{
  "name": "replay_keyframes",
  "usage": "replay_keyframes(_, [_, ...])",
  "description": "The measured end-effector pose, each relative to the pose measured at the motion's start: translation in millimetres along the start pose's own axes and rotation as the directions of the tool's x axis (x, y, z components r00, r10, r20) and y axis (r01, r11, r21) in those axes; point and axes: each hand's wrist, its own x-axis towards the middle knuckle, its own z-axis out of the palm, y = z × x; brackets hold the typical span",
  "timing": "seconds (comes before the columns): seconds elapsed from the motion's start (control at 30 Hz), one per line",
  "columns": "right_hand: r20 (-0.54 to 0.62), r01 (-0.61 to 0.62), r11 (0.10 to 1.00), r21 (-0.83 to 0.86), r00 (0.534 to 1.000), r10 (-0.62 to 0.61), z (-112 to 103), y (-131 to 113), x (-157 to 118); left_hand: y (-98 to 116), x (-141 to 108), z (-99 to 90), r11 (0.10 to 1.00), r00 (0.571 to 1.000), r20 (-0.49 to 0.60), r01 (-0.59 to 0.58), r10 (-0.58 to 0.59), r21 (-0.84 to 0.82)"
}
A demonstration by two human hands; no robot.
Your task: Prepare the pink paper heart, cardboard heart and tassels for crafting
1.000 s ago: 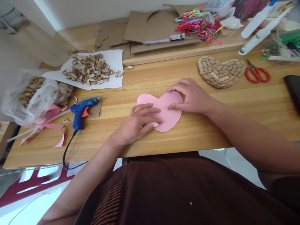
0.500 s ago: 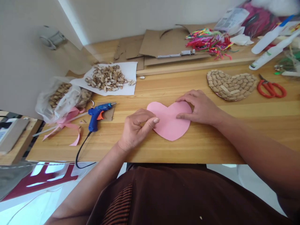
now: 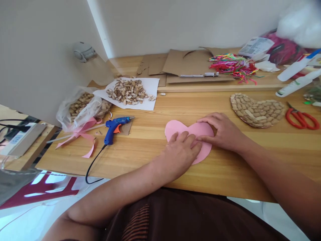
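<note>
A pink paper heart (image 3: 177, 127) lies flat on the wooden table in front of me. My left hand (image 3: 180, 152) rests over its lower left part, palm down with fingers spread, hiding that area. At the heart's right edge is my right hand (image 3: 222, 132), thumb and fingers apart and touching the paper. Farther right lies a heart covered with peanut shells (image 3: 258, 110), beside scissors with red handles (image 3: 301, 118). A blue glue gun (image 3: 112, 129) lies to the left on a small cardboard piece.
Loose shells (image 3: 129, 91) sit on white paper (image 3: 151, 97), next to a plastic bag of peanuts (image 3: 80, 105) and pink ribbon (image 3: 84, 134). Behind are cardboard sheets (image 3: 187, 65), colourful strings (image 3: 234, 65) and white bottles (image 3: 296, 85). The glue gun's cord (image 3: 94, 160) hangs over the front edge.
My left hand has moved from the heart's left edge onto its surface, its fingers now spread. My right hand stays at the right edge. The whole view has shifted.
</note>
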Motion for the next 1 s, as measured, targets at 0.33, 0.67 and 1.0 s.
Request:
replay_keyframes(0.33, [0.015,0.005,1.000,-0.007,1.000,-0.005,-1.3,0.6,-0.3,3.5,4.1,3.8,0.993,0.993,0.051,0.101,-0.104,0.054])
replay_keyframes(0.67, [0.023,-0.010,1.000,-0.006,1.000,0.010,-2.0,-2.3,-1.4,7.4,-1.1,12.8,0.970,0.967,0.088,0.234,-0.238,0.060])
replay_keyframes(1.0, [0.031,0.012,1.000,-0.023,0.999,-0.012,-4.1,-6.2,-2.4,10.4,1.2,6.8,0.958,0.945,0.184,0.244,-0.269,0.149])
